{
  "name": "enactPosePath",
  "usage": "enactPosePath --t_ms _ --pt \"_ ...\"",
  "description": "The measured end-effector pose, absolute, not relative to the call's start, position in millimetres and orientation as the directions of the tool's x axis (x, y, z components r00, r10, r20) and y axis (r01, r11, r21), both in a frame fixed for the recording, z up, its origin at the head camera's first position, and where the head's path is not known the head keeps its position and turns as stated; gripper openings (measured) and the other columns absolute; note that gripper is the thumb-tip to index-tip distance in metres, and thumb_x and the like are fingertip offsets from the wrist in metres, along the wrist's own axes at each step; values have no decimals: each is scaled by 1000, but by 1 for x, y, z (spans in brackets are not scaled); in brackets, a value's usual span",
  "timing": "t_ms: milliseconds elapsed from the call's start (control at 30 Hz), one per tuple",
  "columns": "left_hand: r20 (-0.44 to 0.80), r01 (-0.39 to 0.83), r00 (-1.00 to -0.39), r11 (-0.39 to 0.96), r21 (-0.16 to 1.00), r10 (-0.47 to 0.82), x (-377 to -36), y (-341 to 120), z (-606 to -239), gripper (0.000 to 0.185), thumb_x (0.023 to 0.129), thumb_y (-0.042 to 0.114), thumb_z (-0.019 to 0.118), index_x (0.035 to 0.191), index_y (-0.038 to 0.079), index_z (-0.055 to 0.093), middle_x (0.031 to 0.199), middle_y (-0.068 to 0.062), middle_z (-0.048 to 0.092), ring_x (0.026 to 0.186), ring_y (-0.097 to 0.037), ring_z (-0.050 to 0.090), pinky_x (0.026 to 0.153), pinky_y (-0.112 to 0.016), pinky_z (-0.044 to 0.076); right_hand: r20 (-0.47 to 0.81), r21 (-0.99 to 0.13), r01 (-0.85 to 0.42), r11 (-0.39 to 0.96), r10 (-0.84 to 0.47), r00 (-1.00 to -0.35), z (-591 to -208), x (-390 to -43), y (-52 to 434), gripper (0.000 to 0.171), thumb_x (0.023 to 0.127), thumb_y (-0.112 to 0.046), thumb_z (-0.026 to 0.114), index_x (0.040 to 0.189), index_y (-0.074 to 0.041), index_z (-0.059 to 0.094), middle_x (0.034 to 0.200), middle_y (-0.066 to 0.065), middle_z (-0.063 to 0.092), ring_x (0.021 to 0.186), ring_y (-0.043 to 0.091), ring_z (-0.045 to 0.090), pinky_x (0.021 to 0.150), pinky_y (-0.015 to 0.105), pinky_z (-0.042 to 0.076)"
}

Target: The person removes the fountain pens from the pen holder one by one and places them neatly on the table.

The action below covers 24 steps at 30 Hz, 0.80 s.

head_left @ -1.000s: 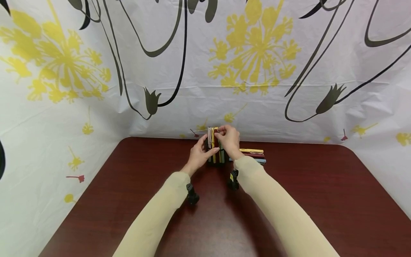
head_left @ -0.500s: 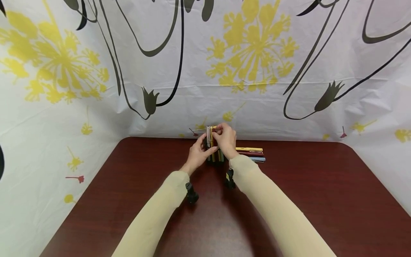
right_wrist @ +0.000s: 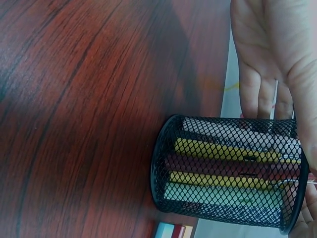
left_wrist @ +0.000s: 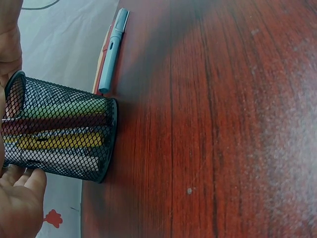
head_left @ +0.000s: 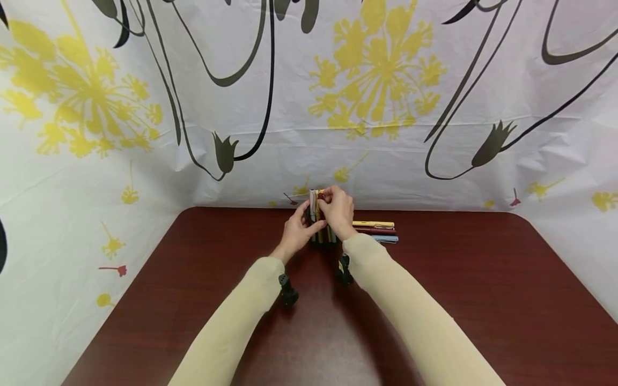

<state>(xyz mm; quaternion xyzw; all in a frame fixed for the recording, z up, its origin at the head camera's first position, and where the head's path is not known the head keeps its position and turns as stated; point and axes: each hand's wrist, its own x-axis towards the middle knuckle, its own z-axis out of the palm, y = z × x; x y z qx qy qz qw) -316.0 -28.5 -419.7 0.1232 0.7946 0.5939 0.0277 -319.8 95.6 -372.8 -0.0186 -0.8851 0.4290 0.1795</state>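
The left hand (head_left: 298,231) is steadying a black mesh pen cup (right_wrist: 225,171) standing on the tabletop (head_left: 434,300), fingers curled around it, while the right hand (head_left: 338,212) is pinching a pen (head_left: 319,206) upright inside it.

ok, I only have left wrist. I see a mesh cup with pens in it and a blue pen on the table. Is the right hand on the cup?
Observer: Head view shows the right hand at the tops of the pens standing in the mesh cup.
Operator: More loose pens than the blue one?
Observer: Yes, a yellow pen and a dark red pen lie beside the blue pen.
Operator: What's behind the table?
Observer: A white sheet printed with yellow flowers and black stems.
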Motion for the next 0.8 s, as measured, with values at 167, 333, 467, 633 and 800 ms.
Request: enactPosePath --t_ms 167,333,467,633,800 --pt "100 162 -968 271 949 230 -315 -28 -421 78 87 27 69 150 15 25 151 -11 32 133 -24 41 100 -39 44 297 -774 -127 621 179 -938 -373 -318 98 17 90 -16 65 105 -6 64 95 10 65 81 25 62 69 37 53" --pt "98 163 -969 283 945 229 -315 -28 -421 79 86 30 70 150 17 25 153 -10 28 135 -25 38 103 -40 42 295 -806 -143 574 181 -938 -372 -316 104 19 91 -15 64 107 -7 66 96 10 65 83 24 61 70 37 52" --pt "98 165 -971 312 936 220 -313 -29 -420 80 85 34 70 150 19 26 154 -8 25 137 -27 35 105 -42 39 283 -840 -144 523 197 -939 -371 -314 109 21 91 -14 63 110 -6 65 98 11 65 89 25 60 73 37 52" --pt "98 165 -973 337 927 209 -312 -30 -419 80 85 37 70 150 20 27 154 -7 27 136 -27 37 105 -42 39 292 -885 -166 436 240 -926 -366 -311 117 23 91 -12 62 113 -4 64 99 14 64 89 26 61 73 37 54" --pt "98 164 -974 337 927 206 -311 -30 -419 80 84 39 70 150 20 28 154 -10 27 135 -29 37 105 -43 39 283 -951 -229 208 283 -917 -360 -308 128 27 91 -6 62 117 2 61 93 13 59 86 31 62 79 45 55"
